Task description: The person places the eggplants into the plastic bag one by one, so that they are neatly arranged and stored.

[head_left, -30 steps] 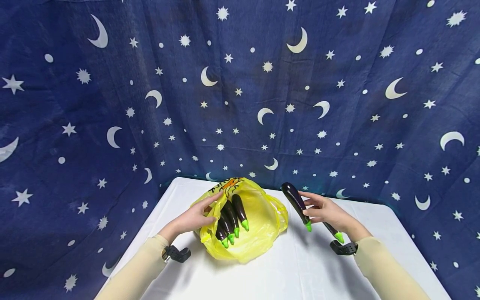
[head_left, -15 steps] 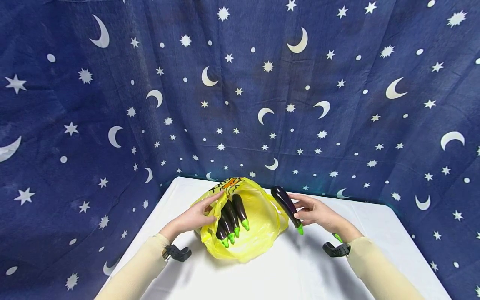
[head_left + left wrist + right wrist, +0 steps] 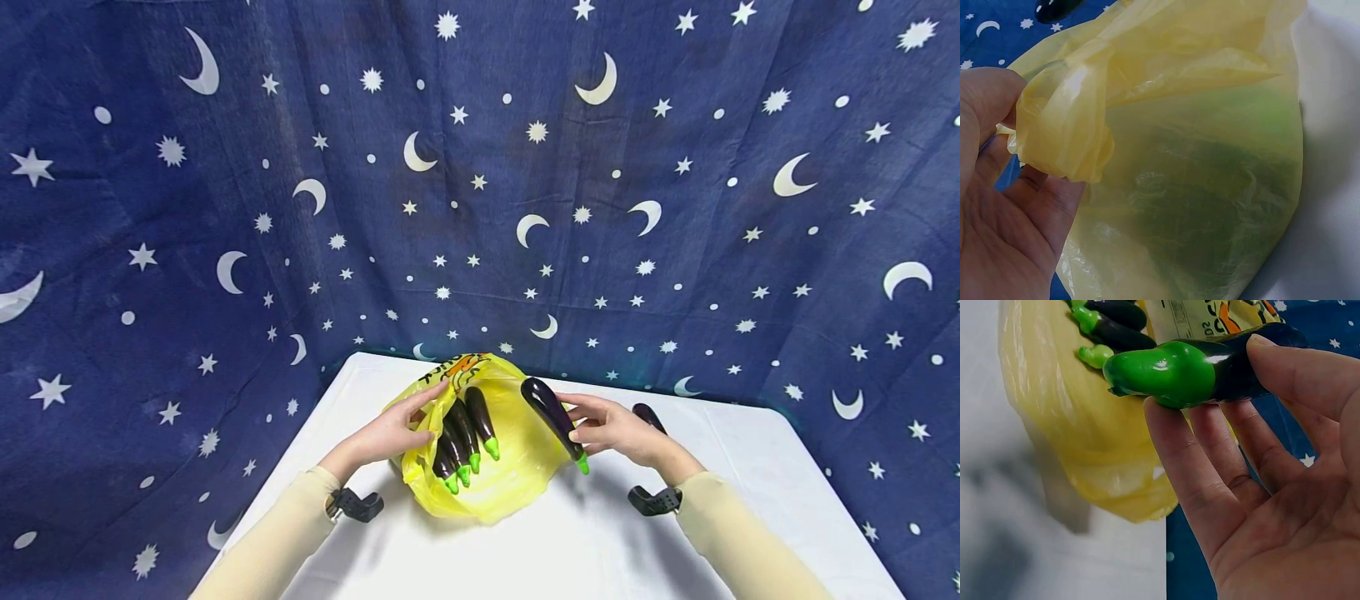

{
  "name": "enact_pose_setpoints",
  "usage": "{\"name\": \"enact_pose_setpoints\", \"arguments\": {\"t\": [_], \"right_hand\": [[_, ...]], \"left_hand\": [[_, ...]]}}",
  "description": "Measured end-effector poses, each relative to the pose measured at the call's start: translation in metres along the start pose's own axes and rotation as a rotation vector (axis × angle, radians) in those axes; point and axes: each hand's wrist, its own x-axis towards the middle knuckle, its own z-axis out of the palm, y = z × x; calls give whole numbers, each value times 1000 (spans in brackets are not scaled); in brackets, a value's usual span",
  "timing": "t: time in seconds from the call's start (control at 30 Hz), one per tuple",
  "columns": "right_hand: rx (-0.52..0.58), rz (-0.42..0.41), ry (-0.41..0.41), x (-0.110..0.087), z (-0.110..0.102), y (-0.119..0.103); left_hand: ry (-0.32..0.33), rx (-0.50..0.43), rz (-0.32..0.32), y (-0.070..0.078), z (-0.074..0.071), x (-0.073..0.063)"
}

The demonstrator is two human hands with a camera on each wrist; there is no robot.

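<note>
A yellow plastic bag (image 3: 517, 492) lies on its side with its mouth toward me. Several dark purple eggplants (image 3: 480, 417) with bright green stem ends rest inside it. At the bag's left rim, my left hand (image 3: 390, 429) pinches the crumpled plastic (image 3: 1063, 125) between thumb and fingers. My right hand (image 3: 618, 429) holds another eggplant (image 3: 551, 412) between thumb and fingertips, tilted, in front of the right side of the bag's mouth. In the right wrist view its green cap (image 3: 1166, 372) points away from the palm. Farther right, one more eggplant (image 3: 649, 417) is partly hidden behind my right hand.
A white cloth covers the table (image 3: 750, 467). Behind and beside it hangs a dark blue curtain (image 3: 480, 208) with moons and stars. Black wrist mounts (image 3: 356, 505) sit on both wrists.
My right hand has moved left with the eggplant, from right of the bag to its mouth. The eggplant on the table now shows behind the hand. My left hand has stayed on the rim.
</note>
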Motion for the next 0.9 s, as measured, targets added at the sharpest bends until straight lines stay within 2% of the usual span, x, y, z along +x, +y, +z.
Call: {"name": "enact_pose_setpoints", "arguments": {"t": [0.57,0.67,0.9], "right_hand": [[26,3,-74,28,37,11],[35,7,-76,33,44,13],[56,14,-68,48,60,19]], "left_hand": [[3,17,-8,2,2,1],[1,18,-17,3,2,1],[-4,17,9,3,2,2]]}}
